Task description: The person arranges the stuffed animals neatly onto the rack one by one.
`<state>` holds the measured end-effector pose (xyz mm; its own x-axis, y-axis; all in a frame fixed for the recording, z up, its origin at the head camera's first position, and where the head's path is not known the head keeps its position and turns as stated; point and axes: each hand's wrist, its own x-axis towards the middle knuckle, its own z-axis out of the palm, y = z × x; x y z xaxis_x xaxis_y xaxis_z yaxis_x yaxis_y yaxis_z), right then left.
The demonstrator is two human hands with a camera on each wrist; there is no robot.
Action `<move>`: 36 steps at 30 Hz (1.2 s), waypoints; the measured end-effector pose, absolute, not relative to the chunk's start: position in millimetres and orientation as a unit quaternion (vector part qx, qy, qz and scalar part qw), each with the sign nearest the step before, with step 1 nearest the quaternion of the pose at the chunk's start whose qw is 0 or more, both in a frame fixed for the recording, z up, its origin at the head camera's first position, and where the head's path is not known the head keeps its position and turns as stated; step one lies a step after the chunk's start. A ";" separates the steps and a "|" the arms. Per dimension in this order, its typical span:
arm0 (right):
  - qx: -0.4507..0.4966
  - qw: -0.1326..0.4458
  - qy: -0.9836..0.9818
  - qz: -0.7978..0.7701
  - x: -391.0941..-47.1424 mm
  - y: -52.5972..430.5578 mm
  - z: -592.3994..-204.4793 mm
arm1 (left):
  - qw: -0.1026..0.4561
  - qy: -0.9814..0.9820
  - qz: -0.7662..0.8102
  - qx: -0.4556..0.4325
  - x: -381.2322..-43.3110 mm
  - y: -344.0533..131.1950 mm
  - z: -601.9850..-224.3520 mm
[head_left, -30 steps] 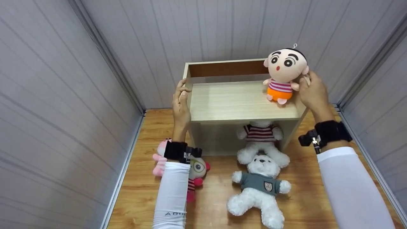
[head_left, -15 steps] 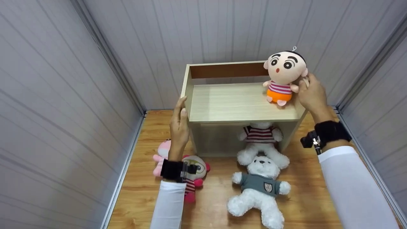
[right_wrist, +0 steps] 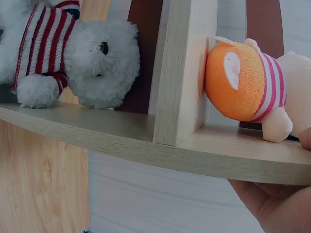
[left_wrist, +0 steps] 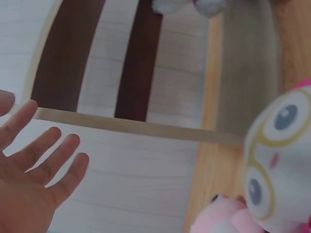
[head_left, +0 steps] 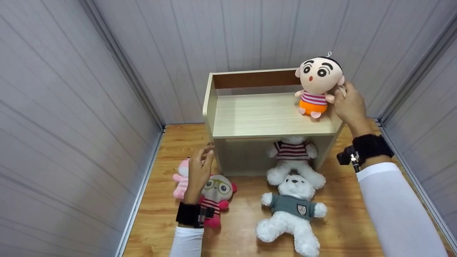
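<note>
This appears to be a small panelled booth: pale grey grooved walls [head_left: 250,32] rise behind the shelf unit [head_left: 257,114] and to its left and right, metal strips [head_left: 121,60] run up the corners behind it on either side, and wood-look flooring [head_left: 242,237] spreads beneath and in front of it.

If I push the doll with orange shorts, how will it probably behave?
The doll may tip easily: its head is bigger than its body. Its stuffed-looking fabric suggests it is soft, and probably light and hard to break.
</note>
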<state>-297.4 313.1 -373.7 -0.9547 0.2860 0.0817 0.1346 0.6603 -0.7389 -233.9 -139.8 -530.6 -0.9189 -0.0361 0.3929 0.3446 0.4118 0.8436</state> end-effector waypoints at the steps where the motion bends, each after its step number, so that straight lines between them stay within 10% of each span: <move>1: -0.117 0.097 -0.905 0.396 -297.1 313.6 -374.0 | 0.178 -0.829 -0.522 -0.089 -233.0 -140.1 -534.7; 36: -0.112 0.103 -0.898 0.413 -298.9 306.8 -375.0 | 0.035 -0.963 -0.267 0.000 -169.7 -166.1 -655.4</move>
<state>-298.9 306.8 -375.0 -0.9539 0.2855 0.0919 0.1158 0.6333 -0.7652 -169.7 -166.1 -655.4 -0.9975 -0.0198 0.0677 0.0179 0.8569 0.5151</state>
